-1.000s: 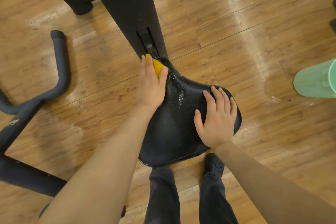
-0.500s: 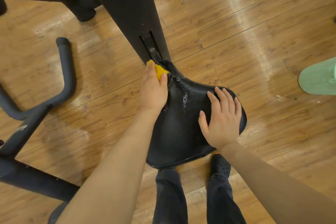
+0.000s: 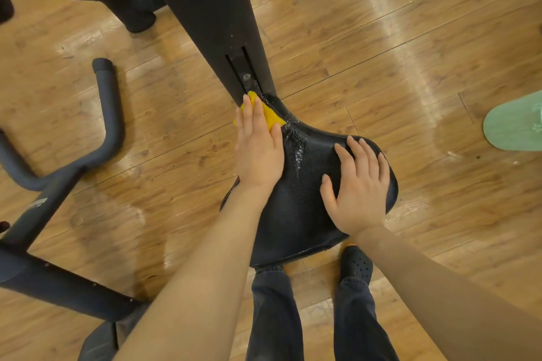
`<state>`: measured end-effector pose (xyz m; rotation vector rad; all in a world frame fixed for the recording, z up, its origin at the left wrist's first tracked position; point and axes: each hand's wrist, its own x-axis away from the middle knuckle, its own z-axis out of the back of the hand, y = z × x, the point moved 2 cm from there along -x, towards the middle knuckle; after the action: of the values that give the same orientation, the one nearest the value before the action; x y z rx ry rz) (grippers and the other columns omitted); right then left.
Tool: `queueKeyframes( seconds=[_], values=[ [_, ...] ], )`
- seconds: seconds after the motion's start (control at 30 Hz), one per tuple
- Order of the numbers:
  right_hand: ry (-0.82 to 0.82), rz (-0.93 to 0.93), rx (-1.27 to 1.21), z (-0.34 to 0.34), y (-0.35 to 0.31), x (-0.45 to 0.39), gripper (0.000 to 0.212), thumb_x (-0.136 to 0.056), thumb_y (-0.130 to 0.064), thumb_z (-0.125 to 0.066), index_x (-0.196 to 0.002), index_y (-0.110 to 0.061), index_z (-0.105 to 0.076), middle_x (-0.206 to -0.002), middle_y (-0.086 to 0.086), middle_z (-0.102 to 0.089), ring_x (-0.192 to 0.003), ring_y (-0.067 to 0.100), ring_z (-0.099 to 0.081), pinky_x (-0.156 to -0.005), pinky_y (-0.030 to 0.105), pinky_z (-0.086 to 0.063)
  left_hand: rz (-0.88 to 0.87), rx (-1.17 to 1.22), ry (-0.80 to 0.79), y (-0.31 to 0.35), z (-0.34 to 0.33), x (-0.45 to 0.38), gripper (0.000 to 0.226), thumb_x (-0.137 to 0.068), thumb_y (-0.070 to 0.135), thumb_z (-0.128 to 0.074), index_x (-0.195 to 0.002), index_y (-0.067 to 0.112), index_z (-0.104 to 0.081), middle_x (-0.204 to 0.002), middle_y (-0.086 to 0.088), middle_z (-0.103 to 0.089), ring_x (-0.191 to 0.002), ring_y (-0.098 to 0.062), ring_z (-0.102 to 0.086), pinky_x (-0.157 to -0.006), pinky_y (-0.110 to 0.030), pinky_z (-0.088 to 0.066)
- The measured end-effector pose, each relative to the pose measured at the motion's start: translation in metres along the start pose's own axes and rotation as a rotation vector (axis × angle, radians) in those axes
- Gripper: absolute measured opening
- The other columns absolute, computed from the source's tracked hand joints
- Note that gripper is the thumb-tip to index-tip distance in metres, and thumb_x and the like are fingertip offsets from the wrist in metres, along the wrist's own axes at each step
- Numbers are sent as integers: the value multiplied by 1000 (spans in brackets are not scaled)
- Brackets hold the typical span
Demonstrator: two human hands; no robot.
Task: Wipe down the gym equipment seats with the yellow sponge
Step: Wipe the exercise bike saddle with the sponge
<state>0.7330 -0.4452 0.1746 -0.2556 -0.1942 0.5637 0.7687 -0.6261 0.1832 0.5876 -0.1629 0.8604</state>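
My left hand (image 3: 258, 152) presses the yellow sponge (image 3: 268, 114) flat-fingered onto the narrow nose of the black seat (image 3: 305, 199), beside the frame post (image 3: 211, 17). My right hand (image 3: 359, 187) lies open, spread on the seat's wide end, holding nothing.

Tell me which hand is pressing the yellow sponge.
The left hand, at the narrow nose of the black seat, covers the sponge; the right hand lies flat and empty.
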Motion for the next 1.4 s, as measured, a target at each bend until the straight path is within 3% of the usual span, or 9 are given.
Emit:
queueKeyframes(
  seconds=[0.2,0.47,0.57,0.67,0.77,0.97,1.07,1.2,1.4],
  values=[
    [-2,0,-10,0,1,0,55,-88,-42,-45,-136,-17,-45,-149,6,-38,-142,24,-25,-116,51,-17,-172,-204,-25,-18,-21,72,65,-96,47,-16,-153,17,-7,-161,1,1,-148,-19,6,-120,-42,-17],
    [25,5,-33,0,2,0,55,-87,-41,-48,-135,-15,-48,-147,7,-40,-141,26,-28,-114,52,-19,-191,-289,-27,14,4,-41,51,-101,38,-30,-149,19,-28,-159,3,-18,-148,-20,-9,-120,-39,-13],
    [23,7,-38,0,3,0,55,-87,-42,-47,-135,-15,-48,-147,7,-40,-141,26,-28,-114,52,-19,-330,-323,-62,12,9,-36,49,-101,36,-30,-147,19,-33,-157,4,-24,-148,-20,-11,-120,-39,-13],
    [23,5,-44,1,3,0,55,-87,-42,-47,-135,-15,-48,-148,7,-40,-141,26,-28,-114,52,-18,-604,-458,-100,2,6,9,53,-99,38,-28,-148,20,-30,-158,4,-23,-148,-18,-10,-120,-39,-8],
    [23,5,-48,0,3,-1,54,-87,-42,-48,-134,-15,-49,-147,7,-40,-140,26,-29,-115,52,-18,-699,-541,-161,-3,9,2,55,-97,42,-26,-147,20,-33,-155,2,-29,-147,-19,-15,-120,-40,-10],
    [29,11,-41,-1,3,-1,55,-86,-41,-50,-134,-15,-50,-147,8,-41,-140,26,-30,-114,52,-19,-490,-569,-130,34,-3,-56,43,-101,35,-29,-122,12,-59,-131,-3,-57,-136,-22,-35,-119,-38,-10],
    [23,9,-47,0,3,-1,55,-86,-41,-50,-135,-15,-49,-147,8,-41,-140,25,-29,-114,52,-19,-567,-483,-89,27,-1,-21,45,-100,36,-29,-132,15,-53,-139,0,-51,-140,-20,-32,-120,-37,-7],
    [26,9,-44,0,4,-1,55,-86,-41,-50,-135,-15,-49,-147,7,-41,-140,25,-30,-114,52,-20,-703,-602,-160,11,7,-11,53,-98,42,-21,-142,22,-42,-149,3,-41,-145,-19,-24,-119,-40,-8],
    [36,17,-49,0,4,-1,55,-86,-41,-50,-134,-14,-50,-146,8,-42,-140,26,-31,-114,52,-20,-471,-561,-76,31,-5,-29,49,-101,38,-25,-141,18,-44,-148,1,-43,-146,-19,-20,-121,-39,-7]
  ],
)
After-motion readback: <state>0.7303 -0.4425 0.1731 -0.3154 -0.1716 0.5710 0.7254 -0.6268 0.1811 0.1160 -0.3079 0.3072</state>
